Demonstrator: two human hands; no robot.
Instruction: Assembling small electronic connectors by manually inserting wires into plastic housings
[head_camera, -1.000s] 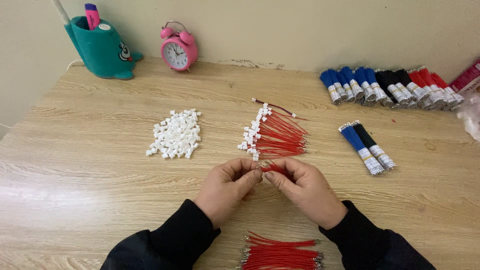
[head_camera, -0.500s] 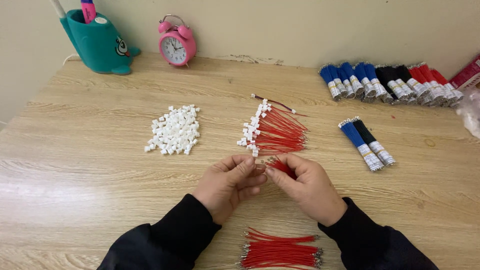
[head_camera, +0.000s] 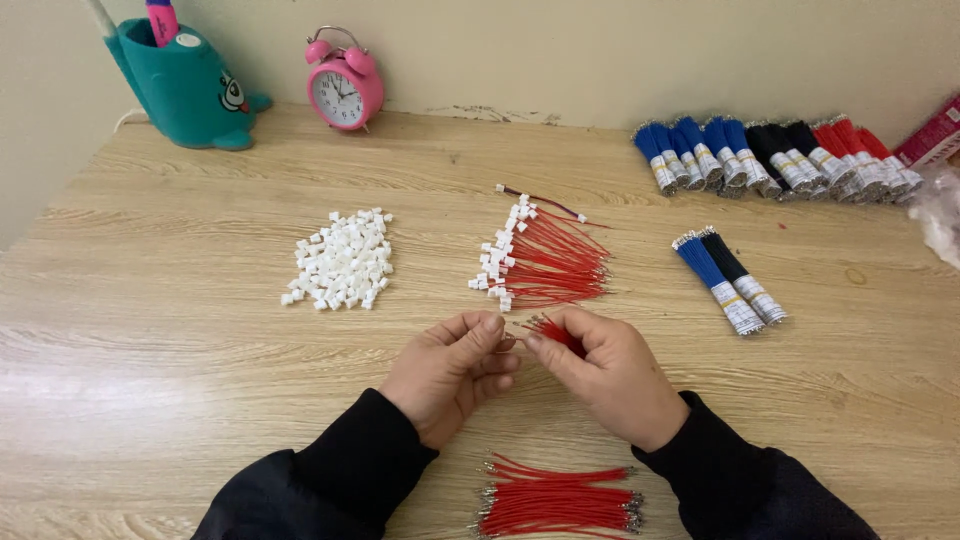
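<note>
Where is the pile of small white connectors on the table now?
In the head view, the pile of white connectors lies left of centre on the table, left of the finished red wires.

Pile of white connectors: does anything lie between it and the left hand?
Nothing visible does. The left hand sits near the table's front; only bare wooden table lies between it and the pile of white connectors.

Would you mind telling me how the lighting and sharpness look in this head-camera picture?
Head view: even, soft light; a pale glare patch on the wooden table at left; faint shadows under both hands; white connectors and red wires sharp; slight softness at the far right edge.
</note>
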